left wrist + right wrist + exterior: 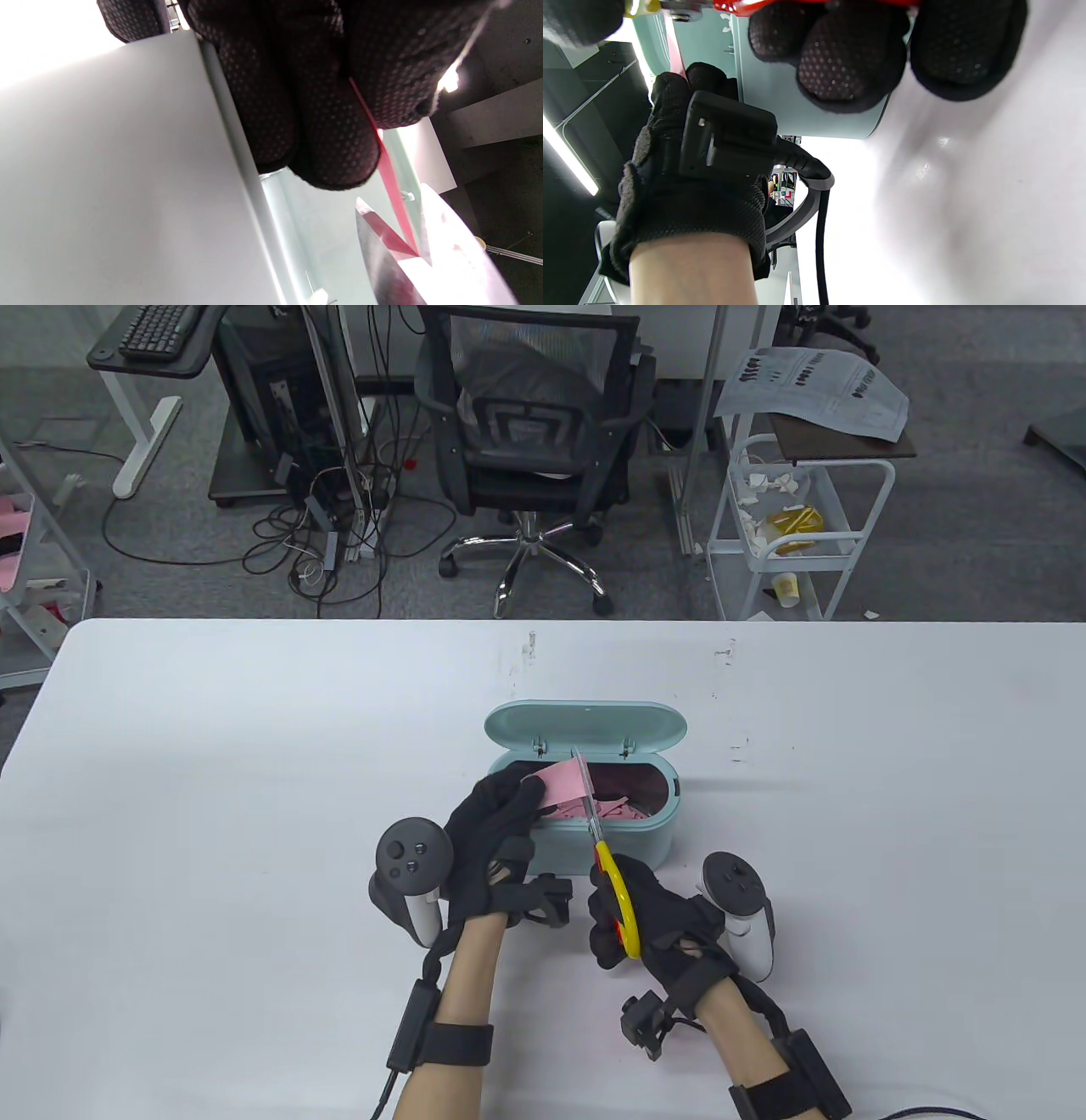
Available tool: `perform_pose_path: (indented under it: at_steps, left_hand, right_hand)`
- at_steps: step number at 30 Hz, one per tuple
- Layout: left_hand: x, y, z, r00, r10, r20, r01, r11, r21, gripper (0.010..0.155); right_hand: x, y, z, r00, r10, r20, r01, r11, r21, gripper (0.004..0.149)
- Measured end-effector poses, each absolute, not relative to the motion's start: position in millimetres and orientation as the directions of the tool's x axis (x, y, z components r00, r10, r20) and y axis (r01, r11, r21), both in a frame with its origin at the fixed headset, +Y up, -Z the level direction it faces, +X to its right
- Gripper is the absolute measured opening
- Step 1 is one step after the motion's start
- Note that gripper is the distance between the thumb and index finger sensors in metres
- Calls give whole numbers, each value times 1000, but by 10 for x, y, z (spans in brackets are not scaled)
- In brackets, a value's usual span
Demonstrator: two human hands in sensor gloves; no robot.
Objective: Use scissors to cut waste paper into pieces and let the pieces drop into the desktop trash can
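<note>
A mint-green desktop trash can (632, 836) stands mid-table with its lid (585, 725) tipped open at the back; several pink scraps (624, 812) lie inside. My left hand (501, 823) pinches a pink paper sheet (560, 783) over the can's left half. My right hand (632, 920) grips red-and-yellow scissors (612, 886) by the handles; their blades (584, 780) run up along the paper's right edge. In the left wrist view the paper (392, 178) sits edge-on between the blades (382, 258), under my fingertips (335, 140). The right wrist view shows my curled fingers (848, 55) beside the can wall (768, 84).
The white table (254, 814) stretches wide on both sides of the can. Beyond its far edge stand an office chair (534, 432), a white wire cart (789, 526) with paper bits, and a desk with cables (322, 500).
</note>
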State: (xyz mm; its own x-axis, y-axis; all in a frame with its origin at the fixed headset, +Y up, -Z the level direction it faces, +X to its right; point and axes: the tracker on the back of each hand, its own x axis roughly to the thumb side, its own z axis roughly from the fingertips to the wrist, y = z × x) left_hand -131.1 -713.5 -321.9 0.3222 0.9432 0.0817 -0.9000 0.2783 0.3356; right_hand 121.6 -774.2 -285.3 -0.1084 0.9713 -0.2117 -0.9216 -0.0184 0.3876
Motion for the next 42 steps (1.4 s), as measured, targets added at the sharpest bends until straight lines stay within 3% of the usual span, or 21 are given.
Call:
perform_pose_path:
  at_steps: [23, 32, 42]
  left_hand:
    - [-1323, -7126, -3232, 314, 946, 82, -907, 273, 320, 36]
    - [-1324, -7132, -3226, 305, 950, 74, -906, 265, 330, 37]
    - [-1319, -7140, -3218, 304, 950, 79, -905, 261, 337, 37]
  right_hand:
    - [1321, -7730, -2865, -40, 972, -230, -960, 26, 278, 71]
    - [1339, -7787, -2780, -117, 973, -198, -886, -12, 463, 88]
    - [1192, -7756, -2768, -136, 970, -200, -898, -35, 440, 88]
